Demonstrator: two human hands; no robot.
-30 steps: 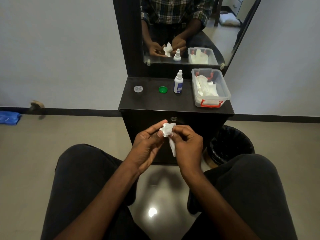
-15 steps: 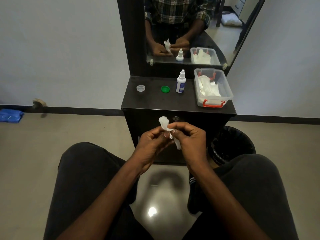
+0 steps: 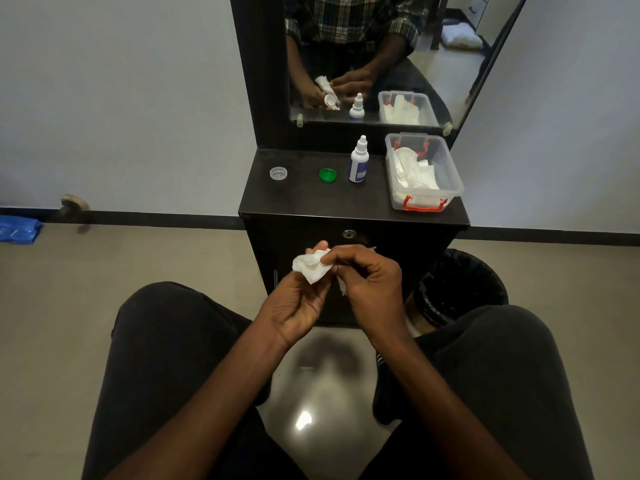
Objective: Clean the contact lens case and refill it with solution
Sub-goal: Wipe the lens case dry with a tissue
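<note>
The left hand (image 3: pixel 294 306) pinches a crumpled white tissue (image 3: pixel 310 266); the right hand (image 3: pixel 367 282) curls round the contact lens case, hidden except in the mirror (image 3: pixel 363 57), above the knees

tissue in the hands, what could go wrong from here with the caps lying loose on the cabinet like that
The tissue is pinched between the left hand and right hand over bare floor, not over the cabinet top; whatever is being wiped could slip and drop. The clear cap and green cap lie uncovered and could pick up dust. The solution bottle stands narrow and upright beside the tissue box; a reach for fresh tissue might tip it.
</note>
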